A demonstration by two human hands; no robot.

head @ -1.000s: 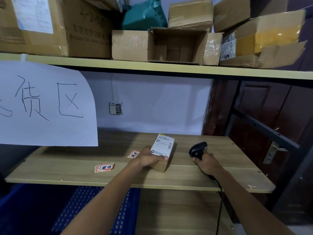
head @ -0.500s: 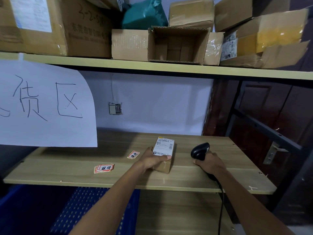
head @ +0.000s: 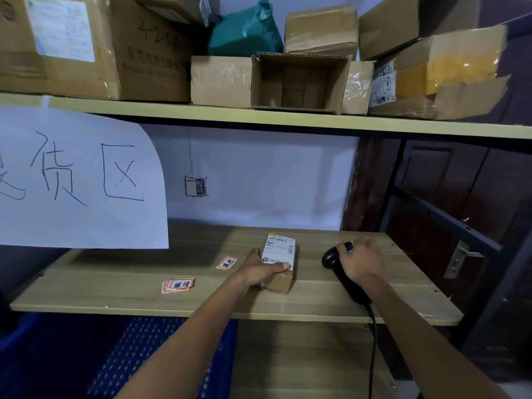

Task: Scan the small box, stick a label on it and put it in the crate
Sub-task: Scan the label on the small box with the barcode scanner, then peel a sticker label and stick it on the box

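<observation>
Since a moment ago the small box (head: 277, 262) has been laid flat mid-shelf, long axis toward twelve o'clock, left hand (head: 260, 269) gripping its near end, while the scanner (head: 341, 269), loosely held by the right hand (head: 361, 262), sits just beside at three o'clock.

The small box (head: 278, 279) is showing plain brown cardboard, topped by a white shipping label (head: 278, 250) printed with black barcodes and a thin yellow strip at its far edge. The scanner (head: 339, 272) is looking solid black. Two stickers (head: 226, 262) (head: 178, 284) are showing white faces with red borders and black characters. The shelf board (head: 144, 277) is displaying pale wood grain. Below, the crate (head: 149, 349) is showing deep blue with a dotted perforation pattern.
</observation>
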